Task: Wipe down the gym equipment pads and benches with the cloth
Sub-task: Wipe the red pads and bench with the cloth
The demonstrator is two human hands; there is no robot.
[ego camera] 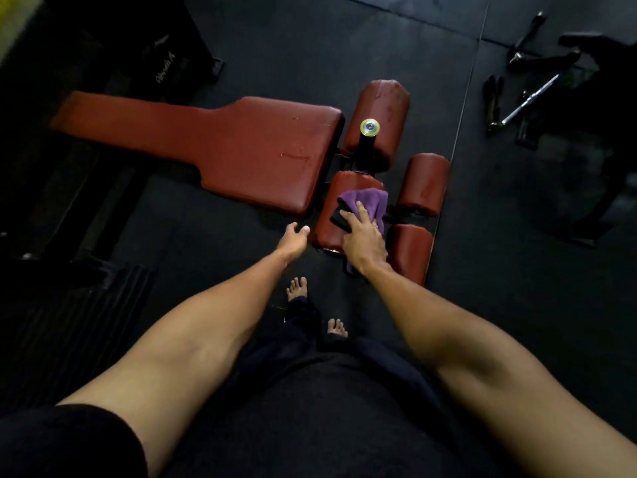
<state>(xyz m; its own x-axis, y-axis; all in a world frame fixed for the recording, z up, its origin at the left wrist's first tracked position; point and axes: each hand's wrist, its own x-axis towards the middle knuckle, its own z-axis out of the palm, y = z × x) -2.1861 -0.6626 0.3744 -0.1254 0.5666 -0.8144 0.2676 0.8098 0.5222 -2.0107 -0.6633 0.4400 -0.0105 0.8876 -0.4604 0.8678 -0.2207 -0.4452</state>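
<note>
Pressing straight fingers flat, the right hand [365, 239] holds the purple cloth [370, 201] down on the near-left roller [327, 222], whose long axis runs near to far. The palm hides part of the cloth. The left hand [293, 238] hovers relaxed, holding nothing, just left of the roller. The bench [241, 143] stretches left into darkness.

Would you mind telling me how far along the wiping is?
Done: nothing tells wiped surfaces from unwiped. In hand: the right hand presses the cloth on the near left pad, with the left hand open beside it. Left, probably: the bench, far pad, right pad and near right pad.
</note>
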